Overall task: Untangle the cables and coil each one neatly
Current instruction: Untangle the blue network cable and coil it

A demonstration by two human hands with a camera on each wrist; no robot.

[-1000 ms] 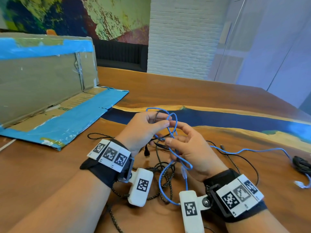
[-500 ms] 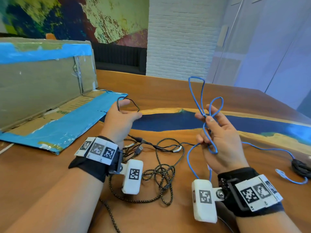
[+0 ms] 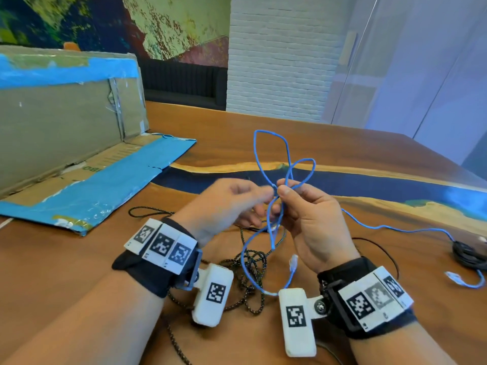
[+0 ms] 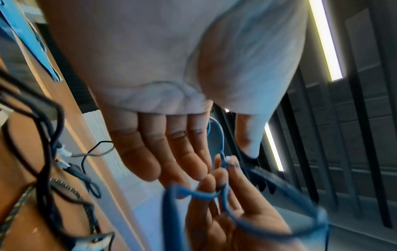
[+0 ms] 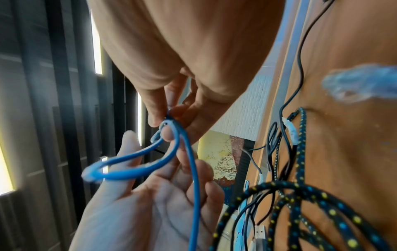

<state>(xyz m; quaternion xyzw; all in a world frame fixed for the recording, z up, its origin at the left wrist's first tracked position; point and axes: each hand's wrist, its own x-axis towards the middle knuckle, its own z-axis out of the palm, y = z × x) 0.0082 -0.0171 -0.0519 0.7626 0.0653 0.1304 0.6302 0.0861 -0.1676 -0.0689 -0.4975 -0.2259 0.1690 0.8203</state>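
The left hand (image 3: pixel 226 204) is off the thin black cable loop it was lifting half a second ago and now sits right up against the right hand (image 3: pixel 311 219), fingertips meeting at the crossing of the blue cable (image 3: pixel 274 206). The right hand is lower and closer in than before, pinching that crossing between thumb and fingers, with the two blue loops standing above it at a lower height. A second ago both hands were buried in the tangle; now the blue cable hangs clear of the braided black cable (image 3: pixel 253 262), which lies on the table (image 3: pixel 263 127).
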